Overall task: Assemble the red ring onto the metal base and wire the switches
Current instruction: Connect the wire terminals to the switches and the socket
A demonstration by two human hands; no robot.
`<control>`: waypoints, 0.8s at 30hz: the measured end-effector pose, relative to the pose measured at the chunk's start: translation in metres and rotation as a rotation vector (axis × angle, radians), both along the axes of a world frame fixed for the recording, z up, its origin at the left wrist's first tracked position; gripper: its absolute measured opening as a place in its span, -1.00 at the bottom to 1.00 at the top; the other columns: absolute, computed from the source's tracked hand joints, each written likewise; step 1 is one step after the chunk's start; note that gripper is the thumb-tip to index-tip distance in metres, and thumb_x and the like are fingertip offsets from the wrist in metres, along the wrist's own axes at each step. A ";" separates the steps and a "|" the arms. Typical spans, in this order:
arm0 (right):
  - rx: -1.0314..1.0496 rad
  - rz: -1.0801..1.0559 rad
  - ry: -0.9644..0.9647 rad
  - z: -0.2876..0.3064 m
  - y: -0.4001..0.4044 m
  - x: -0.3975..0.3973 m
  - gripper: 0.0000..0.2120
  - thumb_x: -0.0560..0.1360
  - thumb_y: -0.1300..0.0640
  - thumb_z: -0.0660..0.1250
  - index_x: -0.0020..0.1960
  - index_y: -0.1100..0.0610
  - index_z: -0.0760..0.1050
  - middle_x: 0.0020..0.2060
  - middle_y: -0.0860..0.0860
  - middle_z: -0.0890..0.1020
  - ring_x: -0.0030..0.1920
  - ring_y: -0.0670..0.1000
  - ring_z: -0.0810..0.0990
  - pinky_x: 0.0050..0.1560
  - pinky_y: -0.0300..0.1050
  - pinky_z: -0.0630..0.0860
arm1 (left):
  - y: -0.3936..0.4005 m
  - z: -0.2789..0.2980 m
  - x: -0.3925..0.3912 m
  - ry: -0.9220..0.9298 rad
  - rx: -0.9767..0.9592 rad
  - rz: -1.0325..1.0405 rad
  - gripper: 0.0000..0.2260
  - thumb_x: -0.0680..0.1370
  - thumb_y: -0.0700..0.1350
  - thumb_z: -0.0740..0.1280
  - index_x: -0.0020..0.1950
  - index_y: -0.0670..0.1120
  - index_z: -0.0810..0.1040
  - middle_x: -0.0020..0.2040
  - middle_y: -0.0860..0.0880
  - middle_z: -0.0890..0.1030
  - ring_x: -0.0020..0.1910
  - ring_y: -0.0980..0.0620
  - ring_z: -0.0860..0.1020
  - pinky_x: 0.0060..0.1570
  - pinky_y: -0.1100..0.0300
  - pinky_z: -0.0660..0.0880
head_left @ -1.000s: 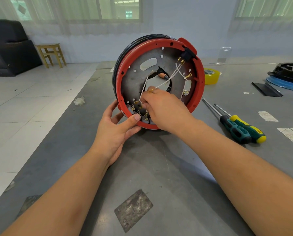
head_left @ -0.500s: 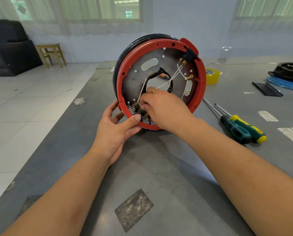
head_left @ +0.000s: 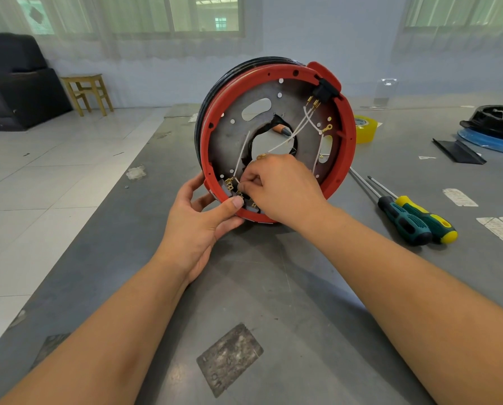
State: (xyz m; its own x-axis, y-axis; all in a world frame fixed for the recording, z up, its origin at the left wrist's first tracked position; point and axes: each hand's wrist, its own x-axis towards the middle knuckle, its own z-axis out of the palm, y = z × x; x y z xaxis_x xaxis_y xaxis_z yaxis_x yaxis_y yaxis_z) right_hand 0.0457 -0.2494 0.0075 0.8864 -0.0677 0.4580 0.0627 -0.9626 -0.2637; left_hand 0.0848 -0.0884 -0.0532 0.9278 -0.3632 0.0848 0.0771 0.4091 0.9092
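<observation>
My left hand [head_left: 199,226] grips the lower left edge of the red ring [head_left: 350,147], thumb pressed on the rim's front and fingers curled behind it. My right hand [head_left: 279,188] reaches inside the ring, its fingertips [head_left: 244,182] pinched together at the brass terminals of the switches [head_left: 234,187] along the bottom left. I cannot tell exactly which terminal or wire end they hold.

The ring sits around the metal base [head_left: 238,133], and the whole assembly stands on edge on the grey worktable [head_left: 273,287], its open face turned toward me. White wires [head_left: 291,137] cross the plate's central opening up to a black switch [head_left: 323,90] at the upper right of the ring.

To the right, two screwdrivers [head_left: 414,217] lie side by side on the table. A roll of yellow tape [head_left: 365,128] sits just behind the ring's right edge.
</observation>
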 end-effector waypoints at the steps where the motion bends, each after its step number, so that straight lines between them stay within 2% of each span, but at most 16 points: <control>1: 0.004 -0.006 0.004 0.000 0.000 0.000 -0.85 0.58 -0.02 0.33 -0.07 -0.08 0.67 -0.15 -0.12 0.62 -0.09 0.02 0.62 -0.20 -0.12 0.40 | 0.000 0.000 0.000 0.001 -0.001 -0.002 -0.20 0.32 -0.26 0.62 0.51 -0.03 0.42 0.32 -0.27 0.60 0.13 -0.23 0.72 0.00 -0.04 0.70; 5: 0.032 0.001 0.006 -0.001 0.000 0.000 -0.86 0.57 -0.02 0.33 -0.08 -0.09 0.67 -0.15 -0.10 0.66 -0.09 0.03 0.63 -0.17 -0.08 0.52 | 0.001 -0.001 0.001 0.007 -0.013 -0.007 -0.21 0.32 -0.25 0.63 0.50 -0.02 0.43 0.33 -0.27 0.60 0.14 -0.23 0.72 0.00 -0.03 0.70; 9: 0.130 0.040 0.001 -0.003 -0.003 0.002 -0.91 0.55 0.01 0.37 -0.11 -0.08 0.63 -0.34 -0.16 0.52 -0.21 -0.05 0.55 -0.19 -0.11 0.47 | 0.001 0.000 0.001 0.015 -0.031 -0.032 -0.25 0.34 -0.26 0.62 0.46 0.05 0.45 0.33 -0.28 0.60 0.15 -0.22 0.72 0.00 -0.01 0.70; 12: 0.235 0.059 -0.031 -0.003 -0.003 0.003 -0.94 0.53 0.01 0.38 -0.08 -0.09 0.64 -0.34 -0.19 0.53 -0.22 -0.13 0.54 -0.14 -0.13 0.49 | 0.001 0.001 0.001 0.019 -0.039 -0.043 -0.27 0.34 -0.27 0.62 0.43 0.08 0.45 0.34 -0.28 0.59 0.16 -0.22 0.72 -0.01 0.00 0.70; 15: 0.340 0.082 -0.075 -0.002 0.000 0.004 -0.91 0.54 -0.02 0.40 -0.05 -0.05 0.68 -0.27 -0.18 0.62 -0.18 -0.20 0.58 -0.15 -0.31 0.45 | 0.000 0.001 0.000 -0.001 -0.022 -0.055 -0.25 0.33 -0.27 0.61 0.44 0.13 0.45 0.36 -0.27 0.57 0.17 -0.19 0.71 0.00 0.00 0.70; 17: 0.375 0.085 -0.085 -0.002 0.000 0.004 -0.90 0.54 -0.02 0.42 -0.08 -0.04 0.68 -0.29 -0.20 0.62 -0.23 -0.29 0.55 -0.23 -0.45 0.36 | 0.000 0.001 0.000 -0.006 -0.019 -0.066 -0.17 0.33 -0.29 0.61 0.52 0.13 0.39 0.38 -0.24 0.55 0.19 -0.18 0.71 0.01 -0.02 0.70; 18: 0.384 0.082 -0.086 -0.003 0.000 0.004 -0.90 0.54 -0.02 0.43 -0.10 -0.04 0.67 -0.30 -0.20 0.62 -0.25 -0.32 0.54 -0.25 -0.46 0.36 | 0.000 0.002 0.000 -0.009 -0.016 -0.069 -0.14 0.33 -0.29 0.61 0.55 0.12 0.38 0.39 -0.22 0.55 0.20 -0.18 0.71 0.02 -0.02 0.70; 21: 0.384 0.087 -0.079 -0.004 0.000 0.004 -0.88 0.54 -0.02 0.43 -0.15 -0.03 0.65 -0.31 -0.17 0.62 -0.21 -0.28 0.56 -0.25 -0.43 0.39 | 0.000 0.003 -0.001 -0.017 -0.006 -0.078 -0.17 0.34 -0.28 0.61 0.54 0.08 0.40 0.39 -0.24 0.55 0.19 -0.19 0.71 0.01 0.00 0.70; 24: 0.344 0.100 -0.074 -0.004 0.001 0.004 -0.87 0.56 -0.02 0.42 -0.09 0.01 0.66 -0.27 -0.10 0.65 -0.19 -0.13 0.59 -0.18 -0.26 0.46 | 0.000 0.004 -0.002 0.006 -0.028 -0.072 -0.27 0.38 -0.23 0.60 0.50 0.05 0.43 0.36 -0.27 0.57 0.16 -0.23 0.71 -0.02 -0.01 0.70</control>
State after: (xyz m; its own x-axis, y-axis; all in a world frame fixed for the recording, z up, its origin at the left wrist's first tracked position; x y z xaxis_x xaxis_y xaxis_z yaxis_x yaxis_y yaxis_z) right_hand 0.0498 -0.2488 0.0030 0.8618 -0.1433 0.4866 0.1833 -0.8064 -0.5622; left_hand 0.0832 -0.0883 -0.0494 0.8997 -0.4270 0.0906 0.1124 0.4273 0.8971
